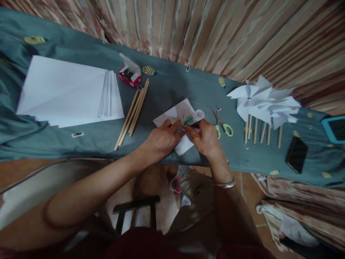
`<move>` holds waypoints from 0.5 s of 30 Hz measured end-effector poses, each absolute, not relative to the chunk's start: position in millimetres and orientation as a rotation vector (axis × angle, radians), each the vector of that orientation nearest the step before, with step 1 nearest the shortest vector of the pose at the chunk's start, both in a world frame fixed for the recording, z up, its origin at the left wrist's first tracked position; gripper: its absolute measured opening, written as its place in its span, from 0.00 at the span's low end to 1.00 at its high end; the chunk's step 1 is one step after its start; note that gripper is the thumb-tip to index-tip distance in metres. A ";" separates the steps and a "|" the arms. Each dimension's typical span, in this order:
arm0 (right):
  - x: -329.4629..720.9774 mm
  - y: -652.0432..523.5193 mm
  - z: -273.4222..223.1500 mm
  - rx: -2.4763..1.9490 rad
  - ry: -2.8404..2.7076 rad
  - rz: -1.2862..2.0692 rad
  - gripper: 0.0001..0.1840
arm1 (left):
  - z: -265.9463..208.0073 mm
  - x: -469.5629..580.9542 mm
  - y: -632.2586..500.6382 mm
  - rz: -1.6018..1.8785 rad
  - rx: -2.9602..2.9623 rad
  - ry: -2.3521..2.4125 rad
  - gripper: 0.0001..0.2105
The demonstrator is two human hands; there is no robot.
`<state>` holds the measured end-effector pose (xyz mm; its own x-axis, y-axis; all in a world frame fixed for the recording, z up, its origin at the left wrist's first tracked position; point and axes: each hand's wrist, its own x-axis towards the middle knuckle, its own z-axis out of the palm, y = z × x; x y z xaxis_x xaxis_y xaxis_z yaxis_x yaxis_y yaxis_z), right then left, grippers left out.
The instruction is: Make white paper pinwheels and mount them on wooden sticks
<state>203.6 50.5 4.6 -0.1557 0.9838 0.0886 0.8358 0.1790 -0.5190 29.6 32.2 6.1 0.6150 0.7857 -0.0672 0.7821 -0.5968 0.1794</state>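
A square sheet of white paper [184, 144], cut inward at its corners, lies on the cloth in front of me. My left hand [163, 138] has its fingers bent on the paper, thumb and forefinger close together near its middle. In my right hand [206, 138] is a green and white glue stick [194, 118], held slanting over the paper. The right fingertips meet the paper near the left ones; what lies between them is partly hidden. Just right of that hand are scissors [221, 123] with yellow-green handles.
Left of the paper lie several wooden sticks [132, 115], an open red box of small dark pins [130, 75] and a stack of white paper [64, 90]. Finished paper pinwheels [265, 100] on sticks, a black phone [297, 154] and a blue-framed device [334, 129] are to the right.
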 end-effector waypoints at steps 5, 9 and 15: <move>201.7 48.9 8.4 -1.762 -2.043 0.496 0.10 | 6.2 29.5 32.1 0.017 2.655 1.292 0.20; 202.1 47.9 9.4 -1.776 -2.036 0.492 0.09 | 6.8 29.0 32.0 0.022 2.648 1.295 0.20; 202.5 47.4 10.5 -1.792 -2.019 0.527 0.10 | 4.3 29.1 31.6 0.057 2.679 1.296 0.20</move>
